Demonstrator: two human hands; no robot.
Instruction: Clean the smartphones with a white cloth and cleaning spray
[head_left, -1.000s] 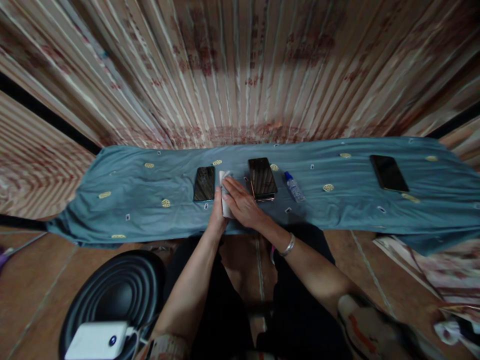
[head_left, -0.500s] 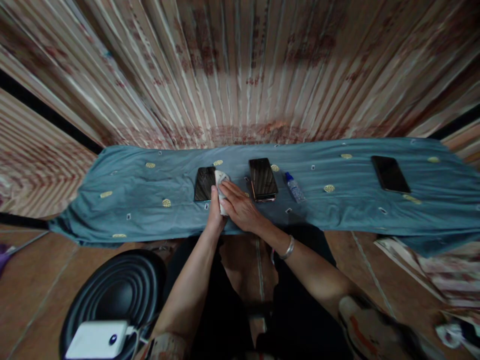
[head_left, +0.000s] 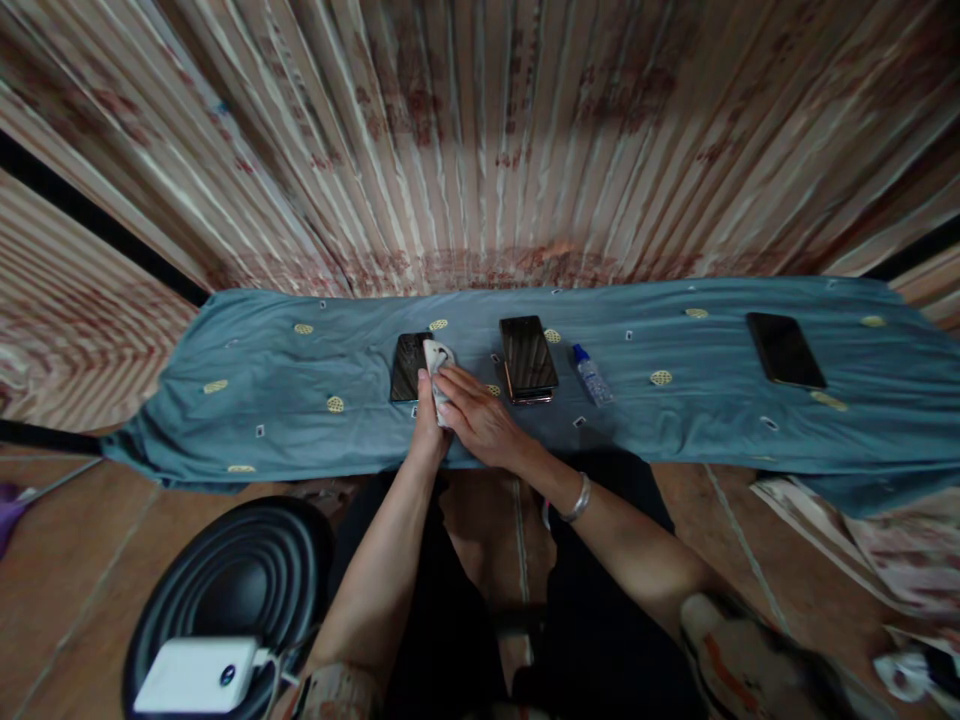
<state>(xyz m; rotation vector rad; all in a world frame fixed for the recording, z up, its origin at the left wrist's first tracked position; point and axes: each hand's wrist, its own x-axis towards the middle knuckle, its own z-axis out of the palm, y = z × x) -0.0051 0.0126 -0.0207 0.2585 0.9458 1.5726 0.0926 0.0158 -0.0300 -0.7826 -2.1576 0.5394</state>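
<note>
A folded white cloth (head_left: 439, 355) with a small dark mark is between my two hands, above the near side of the blue-green covered surface. My left hand (head_left: 429, 425) grips it from the left with the thumb up, its other fingers mostly hidden. From the right, my right hand (head_left: 476, 418) presses its bent fingers onto the cloth. Whether something flat is inside the cloth is hidden. Just left of the cloth and partly covered by it lies a black phone (head_left: 407, 366). To the right of my hands is a stack of phones (head_left: 528, 355), dark screen on top.
A clear bottle with a blue cap (head_left: 592, 378) lies right of the stack. Farther right rests another dark phone (head_left: 785, 350). The patterned cloth cover (head_left: 285, 400) drapes over the surface before a pleated curtain (head_left: 480, 150). A white power bank (head_left: 196, 675) sits on a black round stool (head_left: 225, 570).
The top of the white cloth has shifted slightly left and tilted in my hands. Both hands keep their hold; the phones and bottle stay in place, apart from a slight view shift.
</note>
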